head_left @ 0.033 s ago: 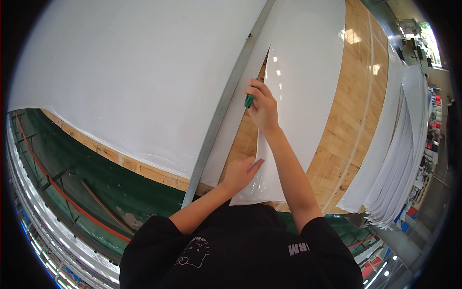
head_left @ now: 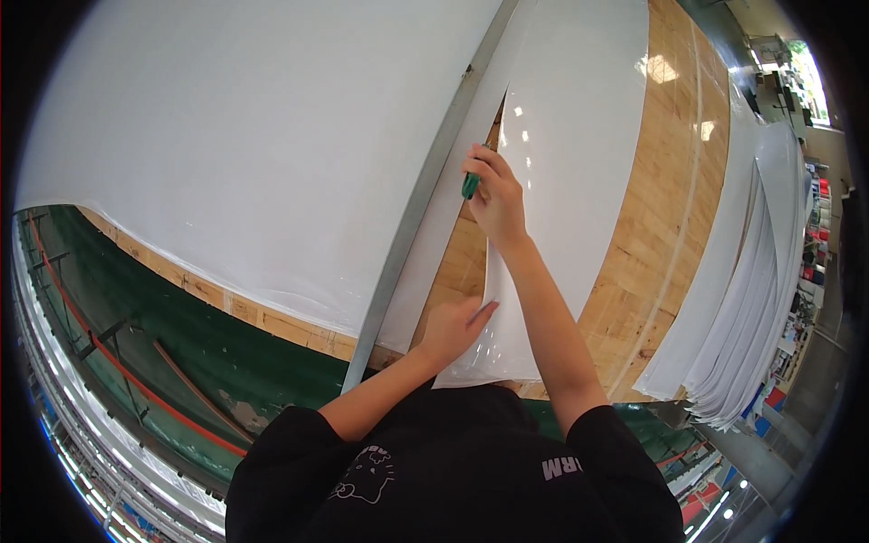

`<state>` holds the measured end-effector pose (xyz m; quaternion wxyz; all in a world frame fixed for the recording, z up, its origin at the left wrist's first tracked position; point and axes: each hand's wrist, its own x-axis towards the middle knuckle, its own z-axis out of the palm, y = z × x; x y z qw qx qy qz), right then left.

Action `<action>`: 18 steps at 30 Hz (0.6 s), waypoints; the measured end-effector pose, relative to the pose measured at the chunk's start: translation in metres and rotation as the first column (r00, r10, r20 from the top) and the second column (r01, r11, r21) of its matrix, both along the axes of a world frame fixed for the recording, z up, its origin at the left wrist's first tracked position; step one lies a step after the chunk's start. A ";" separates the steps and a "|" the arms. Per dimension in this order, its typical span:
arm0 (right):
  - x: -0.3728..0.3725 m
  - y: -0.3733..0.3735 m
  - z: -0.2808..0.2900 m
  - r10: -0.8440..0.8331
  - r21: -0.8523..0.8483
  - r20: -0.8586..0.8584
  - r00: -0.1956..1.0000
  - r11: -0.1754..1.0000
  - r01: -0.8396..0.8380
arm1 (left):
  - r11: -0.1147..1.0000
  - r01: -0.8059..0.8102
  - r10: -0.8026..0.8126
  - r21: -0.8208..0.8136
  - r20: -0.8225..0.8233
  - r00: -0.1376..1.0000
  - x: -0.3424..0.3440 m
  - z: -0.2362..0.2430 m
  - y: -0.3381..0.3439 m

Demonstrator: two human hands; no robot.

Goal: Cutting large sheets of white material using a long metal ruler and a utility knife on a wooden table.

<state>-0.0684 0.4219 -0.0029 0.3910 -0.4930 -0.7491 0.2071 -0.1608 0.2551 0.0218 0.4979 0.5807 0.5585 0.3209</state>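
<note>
Cutter (head_left: 470,185): green handle, clenched in right hand (head_left: 493,201), long axis running away from the person along the metal ruler (head_left: 418,204). Left hand (head_left: 455,326): flat, pressing the glossy strip (head_left: 552,181). Large white sheet (head_left: 244,136) left of ruler. Surface: wooden table (head_left: 656,208). Stack of white sheets (head_left: 751,299) at right. Green floor (head_left: 181,344) below.
</note>
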 end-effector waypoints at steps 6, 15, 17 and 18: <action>0.015 0.047 0.003 -0.018 -0.099 -0.006 1.000 0.995 0.017 | 0.997 0.054 -0.051 0.063 -0.042 0.998 0.008 0.013 0.004; 0.021 0.083 -0.008 0.013 -0.080 0.028 1.000 0.997 -0.011 | 0.979 0.032 -0.036 0.203 0.014 0.999 0.011 0.018 0.009; 0.021 0.088 -0.011 0.007 -0.071 0.012 1.000 0.997 -0.006 | 0.980 0.057 -0.061 0.191 0.014 0.998 0.010 0.018 0.009; 0.020 0.090 -0.012 0.002 -0.083 0.023 1.000 0.997 0.000 | 0.979 0.041 -0.045 0.202 0.016 0.999 0.010 0.017 0.008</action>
